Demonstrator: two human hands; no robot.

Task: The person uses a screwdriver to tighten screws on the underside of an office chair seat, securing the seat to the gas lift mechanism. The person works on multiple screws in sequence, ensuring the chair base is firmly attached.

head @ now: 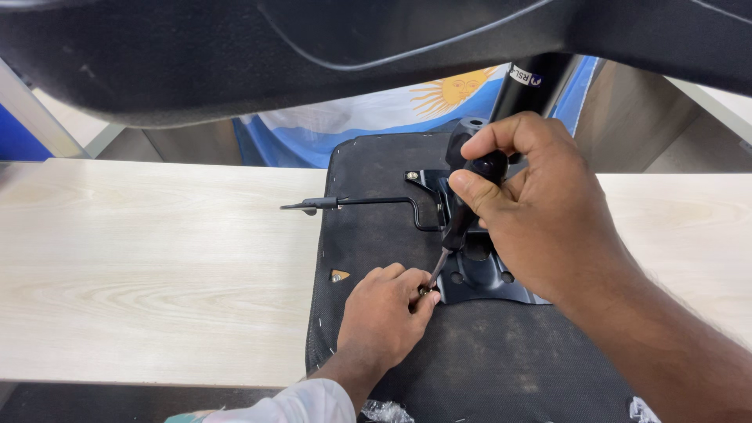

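Right hand (540, 211) wrapped tight around the black handle of a screwdriver (464, 211), thumb pressed along the top, shaft angled down and to the left. Left hand (384, 313) pinched shut around the tip of that shaft, fingertips (423, 298) bunched right where it meets the near-left corner of the black metal plate (478, 278). Screw itself hidden under those fingertips; impossible to tell whether seated or only started.

Plate lying on the black fabric underside of a chair seat (470, 352), seat resting across the pale wooden bench (157, 251). Thin black lever (352, 202) sticking out left from the plate over the bench. Black gas cylinder (533, 86) rising from the plate at the far side, just behind the right hand. Blue, white and yellow cloth (376, 117) beyond the seat; dark padded chair part (235, 55) overhanging the top of the view.

Likely trouble: tip slipping off the screw head because of the steep lean, then jabbing the pinching fingertips or tearing the fabric. Screw possibly going in crooked with the driver so far off upright, stripping thread or head. Seat perhaps shifting on the smooth bench under push, since nothing visible holds it down. Cylinder close enough to crowd the right hand's turning.
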